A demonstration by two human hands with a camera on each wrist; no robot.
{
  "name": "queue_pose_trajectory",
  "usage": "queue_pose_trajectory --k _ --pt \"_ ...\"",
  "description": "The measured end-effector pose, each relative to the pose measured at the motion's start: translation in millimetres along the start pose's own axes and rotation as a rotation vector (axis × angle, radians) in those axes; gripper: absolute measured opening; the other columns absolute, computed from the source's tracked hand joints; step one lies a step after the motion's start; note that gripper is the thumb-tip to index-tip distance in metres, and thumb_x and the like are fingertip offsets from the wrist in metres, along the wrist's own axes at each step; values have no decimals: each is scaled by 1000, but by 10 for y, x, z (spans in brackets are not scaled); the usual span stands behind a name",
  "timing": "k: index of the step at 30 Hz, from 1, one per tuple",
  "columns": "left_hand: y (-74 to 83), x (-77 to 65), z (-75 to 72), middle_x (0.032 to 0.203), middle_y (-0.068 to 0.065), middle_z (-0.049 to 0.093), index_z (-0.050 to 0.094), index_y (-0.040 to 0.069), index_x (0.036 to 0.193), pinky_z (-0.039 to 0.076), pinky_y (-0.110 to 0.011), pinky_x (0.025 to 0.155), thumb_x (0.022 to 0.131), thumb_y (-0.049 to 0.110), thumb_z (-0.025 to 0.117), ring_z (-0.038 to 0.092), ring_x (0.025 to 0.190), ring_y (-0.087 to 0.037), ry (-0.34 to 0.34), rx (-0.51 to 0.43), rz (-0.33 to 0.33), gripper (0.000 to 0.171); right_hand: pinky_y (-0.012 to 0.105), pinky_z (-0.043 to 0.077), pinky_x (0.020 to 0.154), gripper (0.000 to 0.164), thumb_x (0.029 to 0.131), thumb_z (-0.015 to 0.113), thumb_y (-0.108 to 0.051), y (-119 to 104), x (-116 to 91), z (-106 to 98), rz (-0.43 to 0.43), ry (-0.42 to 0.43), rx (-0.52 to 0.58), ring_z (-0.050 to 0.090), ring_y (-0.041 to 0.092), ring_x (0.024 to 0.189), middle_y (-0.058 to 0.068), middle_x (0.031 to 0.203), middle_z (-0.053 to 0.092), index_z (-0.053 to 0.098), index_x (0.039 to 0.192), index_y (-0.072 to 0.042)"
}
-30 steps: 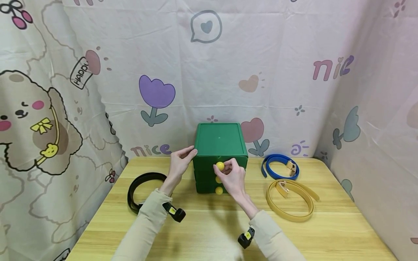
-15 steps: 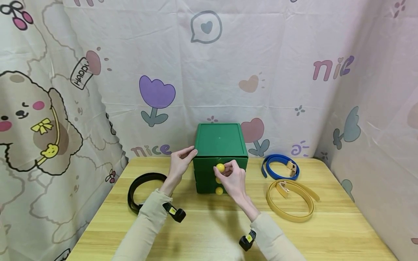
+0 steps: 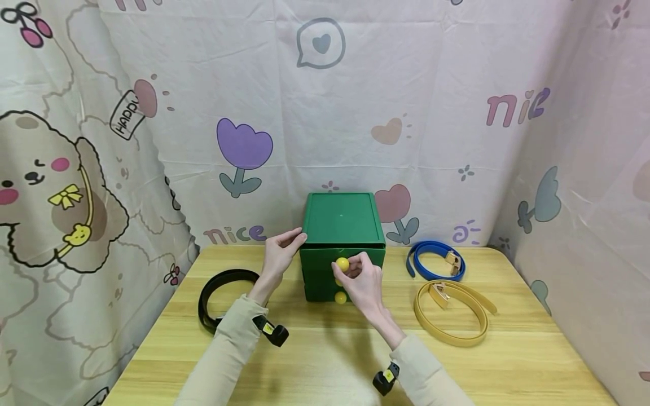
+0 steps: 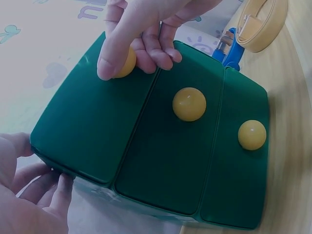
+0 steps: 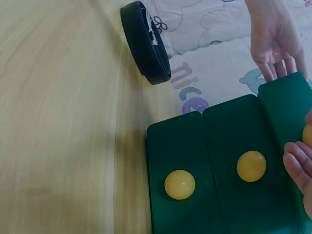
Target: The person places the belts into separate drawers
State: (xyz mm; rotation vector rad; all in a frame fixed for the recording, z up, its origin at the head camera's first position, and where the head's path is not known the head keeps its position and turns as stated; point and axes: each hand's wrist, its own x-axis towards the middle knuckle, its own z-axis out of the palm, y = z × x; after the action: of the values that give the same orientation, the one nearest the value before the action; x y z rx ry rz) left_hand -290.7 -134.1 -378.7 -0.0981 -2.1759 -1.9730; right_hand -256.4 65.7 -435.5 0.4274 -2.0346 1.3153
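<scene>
A green cabinet (image 3: 342, 217) with several drawers, each with a round yellow knob, stands at the back of the table. My right hand (image 3: 361, 282) pinches the top drawer's knob (image 3: 342, 264) between thumb and fingers. That top drawer (image 4: 92, 117) sits slightly out, with a dark gap under the cabinet's top. My left hand (image 3: 278, 254) rests against the cabinet's upper left front corner, its fingers fairly straight on the side. In the left wrist view the middle knob (image 4: 189, 104) and bottom knob (image 4: 252, 135) are untouched; their drawers look closed.
A coiled black belt (image 3: 205, 299) lies left of the cabinet, partly behind my left forearm. On the right are a coiled blue belt (image 3: 418, 264) and a coiled tan belt (image 3: 449, 338). A printed cloth (image 3: 325, 113) hangs behind the wooden table (image 3: 315, 361).
My right hand has moved slightly toward me with the knob, and the gap above the top drawer has widened. The left hand has stayed at the corner.
</scene>
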Motion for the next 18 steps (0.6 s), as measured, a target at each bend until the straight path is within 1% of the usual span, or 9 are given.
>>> queue_pose_trajectory --k 8,18 --pt "0 -3 6 129 -23 68 67 1 130 51 -11 80 96 15 69 66 92 2 3 7 7 37 13 50 53 29 79 85 -13 -3 -33 -15 -14 4 14 66 11 54 5 65 72 59 88 -5" --pt "-15 1 5 129 -23 68 67 0 130 51 -11 80 96 14 69 65 89 6 4 -8 10 37 13 50 53 29 78 86 -13 -22 -69 -27 -10 2 28 66 10 53 5 64 72 59 86 -5"
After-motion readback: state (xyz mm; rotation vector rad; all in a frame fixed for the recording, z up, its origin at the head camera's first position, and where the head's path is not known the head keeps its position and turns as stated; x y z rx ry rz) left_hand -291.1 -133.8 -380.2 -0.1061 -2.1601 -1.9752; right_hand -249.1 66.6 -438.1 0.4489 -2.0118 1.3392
